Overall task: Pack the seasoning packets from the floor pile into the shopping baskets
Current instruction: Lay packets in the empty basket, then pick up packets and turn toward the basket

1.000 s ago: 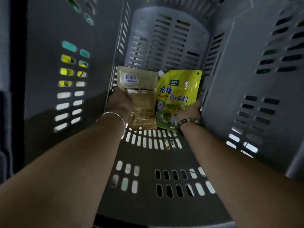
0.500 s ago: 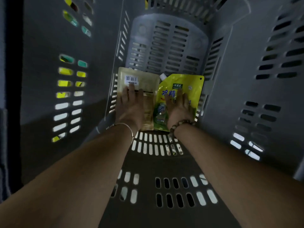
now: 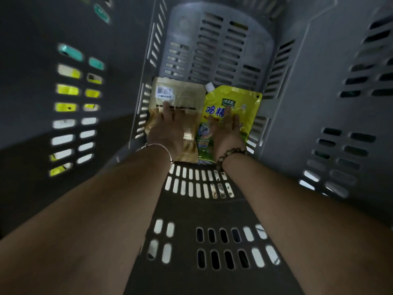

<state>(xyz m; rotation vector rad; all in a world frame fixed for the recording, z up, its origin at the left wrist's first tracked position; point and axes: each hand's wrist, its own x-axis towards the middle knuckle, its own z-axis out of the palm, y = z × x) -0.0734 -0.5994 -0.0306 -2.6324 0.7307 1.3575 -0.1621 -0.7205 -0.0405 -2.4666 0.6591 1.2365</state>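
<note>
Slid fingers further up since prior frame. Pressing gold packet with left hand, yellow packet with right hand, fingers straight. Flatten evenly, side by side, against basket end.

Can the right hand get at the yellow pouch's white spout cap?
Probably yes. The right hand lies flat on the yellow pouch, and the white spout cap shows uncovered at its far left corner. The gold packet beside it does not cover it.

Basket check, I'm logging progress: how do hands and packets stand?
Left hand flat on gold packet. Right hand flat on yellow packet. Packets side by side on basket floor. Nothing in the way.
</note>
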